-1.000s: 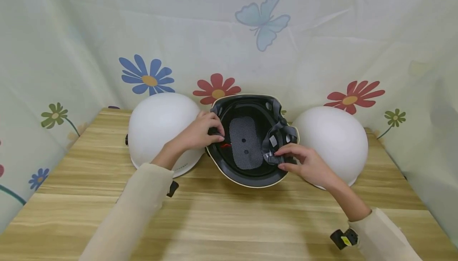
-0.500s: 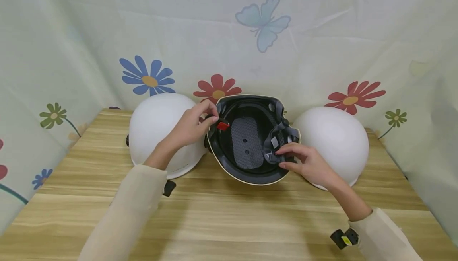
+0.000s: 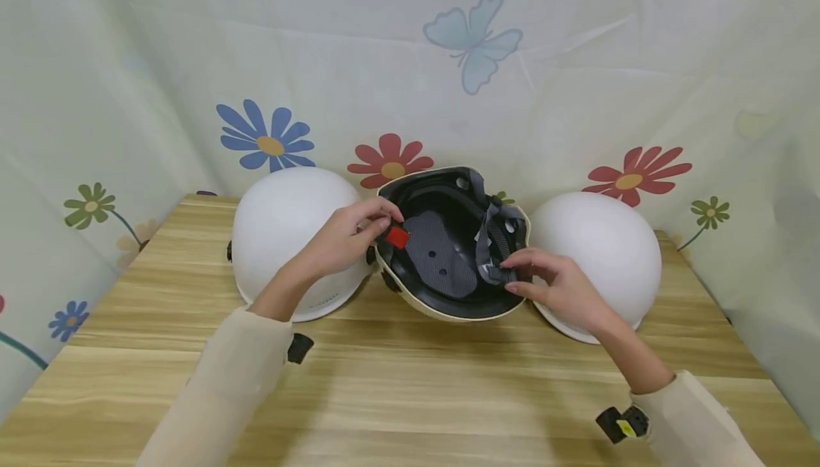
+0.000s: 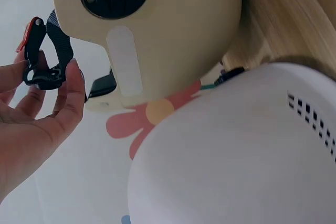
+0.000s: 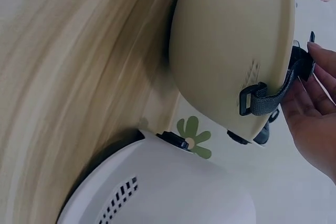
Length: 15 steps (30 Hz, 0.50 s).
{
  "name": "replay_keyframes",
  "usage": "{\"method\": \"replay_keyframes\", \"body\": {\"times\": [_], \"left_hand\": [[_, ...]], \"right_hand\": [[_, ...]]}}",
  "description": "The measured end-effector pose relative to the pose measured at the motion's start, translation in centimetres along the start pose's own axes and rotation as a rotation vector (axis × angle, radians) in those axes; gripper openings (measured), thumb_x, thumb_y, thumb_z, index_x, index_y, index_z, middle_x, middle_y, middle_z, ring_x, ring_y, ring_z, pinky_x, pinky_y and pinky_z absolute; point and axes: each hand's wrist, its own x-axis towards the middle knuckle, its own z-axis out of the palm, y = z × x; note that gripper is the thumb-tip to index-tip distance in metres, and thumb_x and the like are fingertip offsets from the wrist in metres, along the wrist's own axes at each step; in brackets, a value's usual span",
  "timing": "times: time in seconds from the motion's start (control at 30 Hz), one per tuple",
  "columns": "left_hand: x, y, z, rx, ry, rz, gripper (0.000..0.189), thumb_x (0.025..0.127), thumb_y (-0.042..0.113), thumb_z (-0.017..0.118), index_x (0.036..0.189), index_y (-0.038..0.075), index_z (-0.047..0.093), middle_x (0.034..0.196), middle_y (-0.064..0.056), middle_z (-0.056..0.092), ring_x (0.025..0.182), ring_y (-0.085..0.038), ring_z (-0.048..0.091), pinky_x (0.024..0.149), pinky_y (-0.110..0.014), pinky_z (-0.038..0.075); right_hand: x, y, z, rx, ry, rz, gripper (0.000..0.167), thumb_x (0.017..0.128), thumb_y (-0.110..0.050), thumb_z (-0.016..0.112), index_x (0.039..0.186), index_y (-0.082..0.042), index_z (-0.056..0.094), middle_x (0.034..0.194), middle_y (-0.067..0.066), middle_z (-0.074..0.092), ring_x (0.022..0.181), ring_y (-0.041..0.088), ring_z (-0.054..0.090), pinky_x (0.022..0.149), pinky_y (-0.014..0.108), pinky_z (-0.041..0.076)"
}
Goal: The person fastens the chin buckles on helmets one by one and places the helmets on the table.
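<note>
A beige helmet [image 3: 442,296] lies upturned on the table, its black lining and grey padding [image 3: 442,257] facing me. At its left rim my left hand [image 3: 346,237] pinches a strap buckle with a red tab [image 3: 398,238]. The left wrist view shows the black strap [image 4: 60,43] bent between that hand's thumb and fingers. At the right rim my right hand [image 3: 566,287] holds the dark chin strap [image 3: 485,250] by its end piece between thumb and fingers. From the right wrist view, this strap [image 5: 270,103] runs out over the helmet's edge.
A white helmet [image 3: 288,232] sits dome up on the left, close to the beige one. Another white helmet [image 3: 596,253] stands on the right, behind my right hand. All rest on a wood-grain table [image 3: 410,396] before a flowered cloth backdrop [image 3: 359,47].
My left hand has drawn the red-tabbed buckle out at the rim, bringing its red face into view. The beige helmet has tilted and turned slightly. My right hand keeps its hold on the strap.
</note>
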Motion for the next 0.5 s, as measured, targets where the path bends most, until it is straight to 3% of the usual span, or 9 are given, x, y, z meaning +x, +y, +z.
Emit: {"method": "replay_keyframes", "body": {"times": [0.23,0.5], "left_hand": [[-0.7,0.7,1.6,-0.089,-0.017,-0.016,0.019,0.095,0.003,0.044,0.109,0.006,0.057,0.102,-0.013,0.057,0.084,-0.025,0.055,0.066,-0.034,0.053],[-0.9,1.3,3.5,-0.139,0.070,-0.015,0.018,0.095,0.004,0.045,0.105,0.005,0.060,0.105,-0.011,0.058,0.085,-0.024,0.056,0.066,-0.032,0.052]], "right_hand": [[0.8,-1.0,0.0,0.017,0.022,-0.027,0.027,0.079,0.001,0.068,0.105,0.001,0.063,0.101,0.009,0.059,0.082,0.015,0.057,0.074,0.020,0.048],[2.0,-2.4,1.6,0.084,0.055,-0.114,0.028,0.075,0.005,0.070,0.102,0.003,0.064,0.100,0.013,0.060,0.084,0.016,0.058,0.077,0.021,0.049]]}}
